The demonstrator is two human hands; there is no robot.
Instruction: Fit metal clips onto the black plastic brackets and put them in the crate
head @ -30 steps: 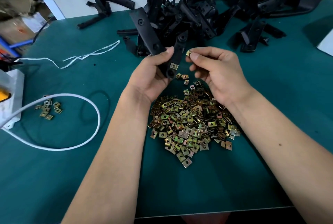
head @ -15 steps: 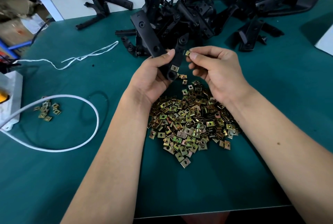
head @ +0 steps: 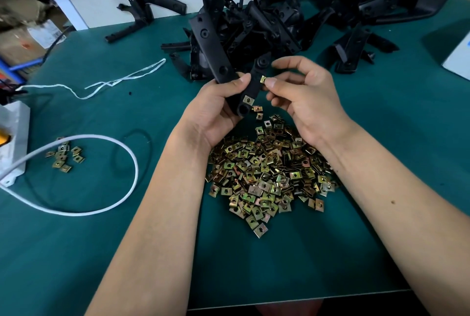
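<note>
Head view shows the left hand gripping a black bracket above the clip pile on the worktop, tilted so its free edge faces the right hand. One clip already sits near its lower end. The right hand pinches another clip just beside the bracket, probably to slide it on; no crate is visible.

No legible text or labels anywhere.

2 hands, 1 clip pile, 1 bracket heap
</note>
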